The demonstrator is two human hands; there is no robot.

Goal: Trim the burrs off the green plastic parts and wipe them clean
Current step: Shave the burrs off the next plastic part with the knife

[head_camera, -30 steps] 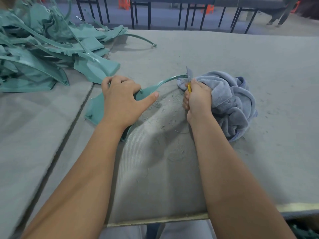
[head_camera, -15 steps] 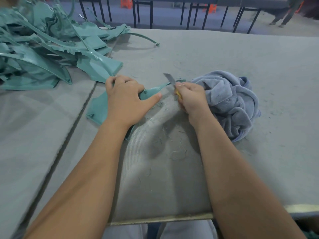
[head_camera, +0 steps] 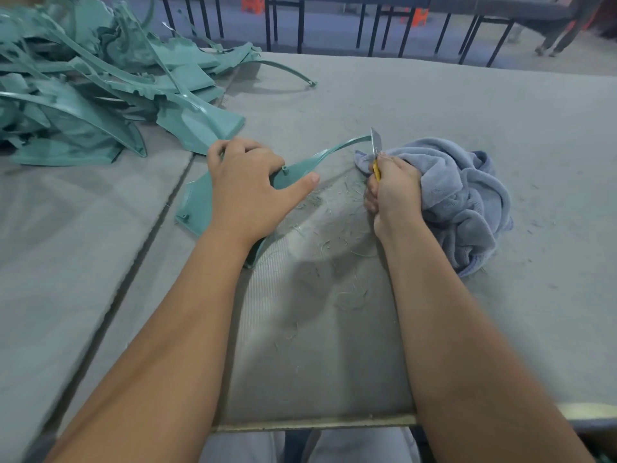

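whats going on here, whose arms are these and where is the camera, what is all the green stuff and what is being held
There is no machine here: these are a person's two bare arms, filmed by one wide-angle camera worn on their head, looking forward and down at a grey felt-covered table.

The left hand presses down on a green plastic part, a flat piece with a thin curved arm that reaches toward the other hand. The right hand grips a utility knife with a yellow handle; its blade points up and meets the tip of that thin arm. A crumpled blue cloth lies just behind the right hand, touching it.

The thin green shavings strewn between the arms look like trimmed burrs. At far left is a pile of green parts of the same kind.
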